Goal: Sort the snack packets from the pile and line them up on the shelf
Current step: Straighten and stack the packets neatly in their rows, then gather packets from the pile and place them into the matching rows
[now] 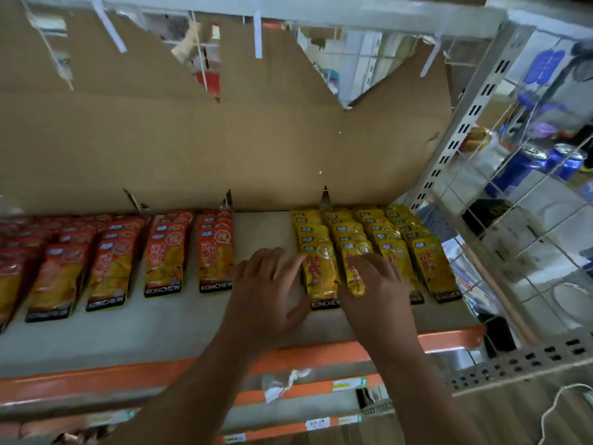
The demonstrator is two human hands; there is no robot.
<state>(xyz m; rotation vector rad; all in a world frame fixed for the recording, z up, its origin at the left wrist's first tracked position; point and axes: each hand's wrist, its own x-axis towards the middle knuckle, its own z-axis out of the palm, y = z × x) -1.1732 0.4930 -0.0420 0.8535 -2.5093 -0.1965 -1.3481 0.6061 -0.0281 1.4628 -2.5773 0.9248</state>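
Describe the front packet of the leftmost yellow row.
The front yellow packet is a glossy pouch, yellow with red characters, a round seal and a black KONCHEW band at its bottom. It lies on the shelf, overlapping the packets behind. The left hand touches its left edge; the right hand lies just right of it.

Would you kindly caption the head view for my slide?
Left hand and right hand touch yellow packets on shelf, red packets alongside.

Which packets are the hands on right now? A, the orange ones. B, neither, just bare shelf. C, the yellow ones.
C: the left hand and right hand both lie on the front yellow packets, while the orange packets sit untouched across a gap.
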